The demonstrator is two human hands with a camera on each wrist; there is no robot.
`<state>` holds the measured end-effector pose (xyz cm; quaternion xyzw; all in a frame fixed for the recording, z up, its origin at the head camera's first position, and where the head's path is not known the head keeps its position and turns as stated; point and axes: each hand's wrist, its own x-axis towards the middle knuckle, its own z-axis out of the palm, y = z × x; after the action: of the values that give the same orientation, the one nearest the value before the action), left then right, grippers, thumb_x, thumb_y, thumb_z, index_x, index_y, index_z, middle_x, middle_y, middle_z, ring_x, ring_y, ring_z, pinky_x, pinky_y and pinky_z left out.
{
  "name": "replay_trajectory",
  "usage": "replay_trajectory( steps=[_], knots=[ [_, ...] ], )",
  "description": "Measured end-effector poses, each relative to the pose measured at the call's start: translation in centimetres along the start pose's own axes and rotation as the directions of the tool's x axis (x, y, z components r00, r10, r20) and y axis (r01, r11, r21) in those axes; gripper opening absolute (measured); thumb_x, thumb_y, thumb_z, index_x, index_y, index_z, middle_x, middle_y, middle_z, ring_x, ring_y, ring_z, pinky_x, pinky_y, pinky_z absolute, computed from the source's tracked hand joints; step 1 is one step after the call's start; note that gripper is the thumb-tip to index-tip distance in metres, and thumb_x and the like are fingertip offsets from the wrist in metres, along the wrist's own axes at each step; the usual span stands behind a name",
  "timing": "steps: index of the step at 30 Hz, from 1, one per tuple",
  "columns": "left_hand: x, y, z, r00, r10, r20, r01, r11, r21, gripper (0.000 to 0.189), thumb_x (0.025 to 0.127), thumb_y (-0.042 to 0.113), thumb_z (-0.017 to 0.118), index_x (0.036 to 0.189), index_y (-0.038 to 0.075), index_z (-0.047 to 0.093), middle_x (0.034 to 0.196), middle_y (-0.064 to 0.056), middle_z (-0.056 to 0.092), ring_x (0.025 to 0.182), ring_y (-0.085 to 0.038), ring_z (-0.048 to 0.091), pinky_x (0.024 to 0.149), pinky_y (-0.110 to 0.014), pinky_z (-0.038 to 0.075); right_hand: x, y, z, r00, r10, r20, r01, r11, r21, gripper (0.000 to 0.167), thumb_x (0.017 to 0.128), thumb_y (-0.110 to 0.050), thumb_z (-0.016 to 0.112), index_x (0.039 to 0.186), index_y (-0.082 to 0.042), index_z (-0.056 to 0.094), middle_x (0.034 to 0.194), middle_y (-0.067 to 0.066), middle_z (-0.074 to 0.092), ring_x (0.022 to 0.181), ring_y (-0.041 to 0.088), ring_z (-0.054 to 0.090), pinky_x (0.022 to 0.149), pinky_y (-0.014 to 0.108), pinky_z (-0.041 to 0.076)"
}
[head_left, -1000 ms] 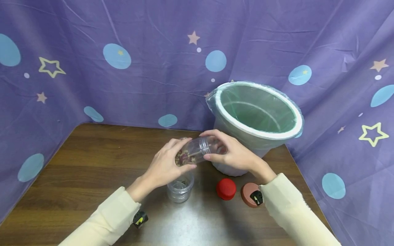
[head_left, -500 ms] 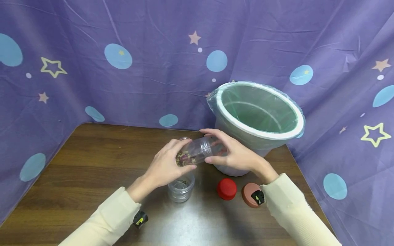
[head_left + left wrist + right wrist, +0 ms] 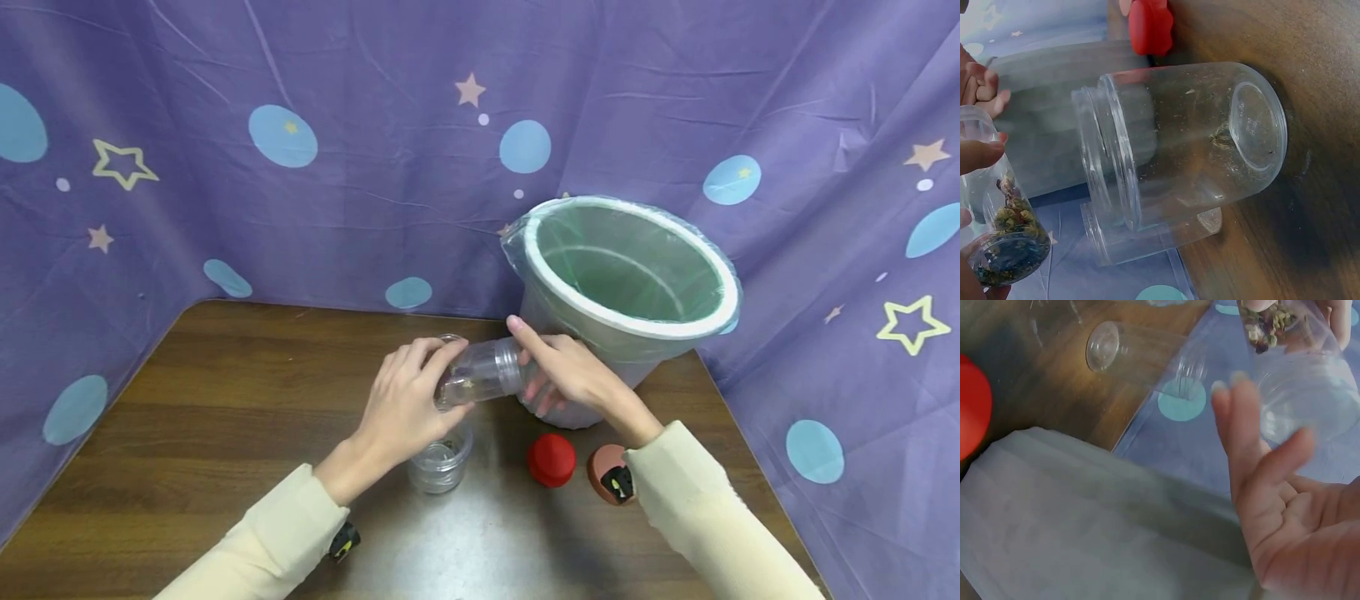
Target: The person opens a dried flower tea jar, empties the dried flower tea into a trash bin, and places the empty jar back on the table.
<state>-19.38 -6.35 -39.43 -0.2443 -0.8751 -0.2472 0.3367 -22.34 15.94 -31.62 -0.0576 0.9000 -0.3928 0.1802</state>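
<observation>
My left hand (image 3: 408, 400) grips a clear jar (image 3: 487, 372) tilted on its side, mouth toward the right. Dried flower buds (image 3: 1015, 215) lie toward its base in the left wrist view. My right hand (image 3: 570, 375) is beside the mouth with its thumb raised and fingers spread; in the right wrist view its fingertips (image 3: 1244, 394) overlap the jar's edge, and nothing is in its palm. Below the left hand stands a wide clear jar (image 3: 1191, 144) with small bits near its bottom. A narrower clear jar (image 3: 1141, 359) stands behind it, mostly hidden in the head view.
A white bucket (image 3: 536, 250) lined with a thin green bag stands at the back right of the wooden table (image 3: 247, 392). A red lid (image 3: 552, 460) and a pinkish lid (image 3: 609, 467) lie in front of it. A purple patterned curtain (image 3: 375, 150) surrounds the table.
My right hand has come off the mouth end of the jar, its thumb lifting and its fingers spreading. The left hand keeps hold of the jar, which has shifted slightly.
</observation>
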Motion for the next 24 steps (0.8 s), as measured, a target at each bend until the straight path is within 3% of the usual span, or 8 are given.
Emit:
replay_trajectory(
  steps=[6,12,15,19,21,24],
  knots=[
    [-0.1,0.1,0.1,1.0,-0.006,0.011,0.006,1.0,0.002,0.077,0.06,0.029,0.092,0.129,0.014,0.061,0.113,-0.01,0.063,0.095,-0.029,0.062,0.08,-0.042,0.051,0.1,-0.2,0.7,1.0,-0.012,0.0,0.012,0.999,-0.051,0.08,0.088,-0.08,0.033,0.102,-0.007,0.061,0.065,0.01,0.071,0.052,0.026,0.068,0.048,0.031,0.05],
    [-0.1,0.0,0.1,0.997,-0.061,0.046,0.063,0.998,-0.031,0.078,0.059,0.031,0.092,0.129,0.016,0.061,0.113,-0.008,0.064,0.095,-0.027,0.062,0.081,-0.041,0.051,-0.1,0.0,0.3,0.987,-0.157,0.01,0.158,0.984,-0.088,0.06,0.092,-0.065,0.051,0.117,-0.011,0.059,0.074,0.008,0.07,0.059,0.023,0.068,0.058,0.035,0.055],
    [-0.1,-0.1,0.2,0.994,-0.088,0.06,0.091,0.995,-0.045,0.078,0.059,0.032,0.093,0.129,0.016,0.061,0.112,-0.008,0.064,0.095,-0.027,0.062,0.083,-0.042,0.052,-0.2,0.3,0.0,0.959,-0.281,0.04,0.284,0.956,-0.08,0.049,0.091,-0.046,0.065,0.128,-0.016,0.053,0.095,0.008,0.071,0.073,0.019,0.07,0.071,0.036,0.057],
    [0.0,0.0,0.1,0.989,-0.118,0.094,0.125,0.989,-0.074,0.079,0.06,0.032,0.092,0.131,0.017,0.06,0.114,-0.008,0.064,0.098,-0.027,0.062,0.084,-0.043,0.052,-0.2,0.8,-0.2,0.9,-0.429,0.075,0.433,0.9,-0.043,0.055,0.087,-0.024,0.074,0.134,-0.018,0.047,0.123,0.009,0.065,0.096,0.02,0.069,0.087,0.037,0.057],
    [0.0,0.0,-0.1,0.983,-0.137,0.12,0.149,0.984,-0.096,0.079,0.061,0.032,0.092,0.132,0.018,0.06,0.115,-0.007,0.064,0.1,-0.027,0.063,0.084,-0.044,0.053,-0.1,1.0,-0.3,0.879,-0.469,0.08,0.473,0.881,-0.032,0.058,0.086,-0.019,0.075,0.135,-0.016,0.046,0.126,0.01,0.062,0.102,0.021,0.068,0.089,0.038,0.057],
    [0.1,0.0,-0.2,0.973,-0.17,0.157,0.192,0.972,-0.136,0.079,0.062,0.032,0.092,0.133,0.02,0.06,0.117,-0.005,0.064,0.103,-0.027,0.063,0.085,-0.046,0.053,-0.1,1.4,-0.2,0.865,-0.496,0.074,0.499,0.866,-0.024,0.061,0.085,-0.016,0.076,0.137,-0.015,0.045,0.13,0.009,0.06,0.108,0.023,0.066,0.087,0.039,0.057]
  ],
)
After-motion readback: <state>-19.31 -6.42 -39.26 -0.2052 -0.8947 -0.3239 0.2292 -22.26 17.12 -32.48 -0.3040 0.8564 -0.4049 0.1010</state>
